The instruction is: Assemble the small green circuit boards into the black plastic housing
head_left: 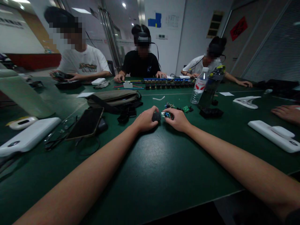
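My left hand (147,120) is closed around a small black plastic case (156,116), thumb and fingers on its sides. Just to the right, my right hand (177,119) pinches a small circuit board (166,114) with blue and white components on it. The case and the board are close together, with a narrow gap between them. Beyond my hands lie a small heap of loose electronic parts (169,105) and a green circuit board (186,108). Both hands are low over the green tabletop (157,168).
On the left are a phone (87,123), a white power bank (30,136), glasses (56,137) and a grey-brown bag (114,99). A water bottle (199,87), a black tray (211,112) and another white power bank (274,136) stand right. Several people sit around the table.
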`<action>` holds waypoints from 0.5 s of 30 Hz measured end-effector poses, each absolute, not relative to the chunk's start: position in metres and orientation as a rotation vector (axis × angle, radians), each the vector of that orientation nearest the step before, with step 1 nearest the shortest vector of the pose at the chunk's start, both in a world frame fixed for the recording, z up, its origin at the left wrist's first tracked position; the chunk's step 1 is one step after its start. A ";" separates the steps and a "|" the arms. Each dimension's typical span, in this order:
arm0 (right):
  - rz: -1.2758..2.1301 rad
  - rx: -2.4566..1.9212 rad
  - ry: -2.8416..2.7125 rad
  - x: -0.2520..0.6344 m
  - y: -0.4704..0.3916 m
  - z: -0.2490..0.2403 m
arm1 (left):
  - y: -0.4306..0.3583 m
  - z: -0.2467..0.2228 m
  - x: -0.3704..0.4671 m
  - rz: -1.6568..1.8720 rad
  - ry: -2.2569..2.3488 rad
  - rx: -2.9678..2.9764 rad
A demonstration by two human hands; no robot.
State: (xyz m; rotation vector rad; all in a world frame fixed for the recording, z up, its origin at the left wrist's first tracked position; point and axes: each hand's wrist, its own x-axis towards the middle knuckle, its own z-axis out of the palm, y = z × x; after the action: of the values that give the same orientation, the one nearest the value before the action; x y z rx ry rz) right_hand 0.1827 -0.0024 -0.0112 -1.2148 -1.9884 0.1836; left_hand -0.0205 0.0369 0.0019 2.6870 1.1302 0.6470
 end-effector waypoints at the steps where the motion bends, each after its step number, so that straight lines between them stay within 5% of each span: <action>1: 0.197 -1.220 -1.984 0.182 -0.003 -0.010 | 0.037 0.002 -0.020 0.648 1.127 2.689; 15: 0.249 -1.239 -1.918 0.185 -0.005 -0.007 | 0.043 0.004 -0.023 0.701 1.149 2.663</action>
State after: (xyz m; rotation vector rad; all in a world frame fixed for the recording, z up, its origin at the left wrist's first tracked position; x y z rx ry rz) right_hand 0.1855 -0.0054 -0.0072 -1.2389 -1.9181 0.2489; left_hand -0.0233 0.0426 0.0040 2.6634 1.1494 0.7006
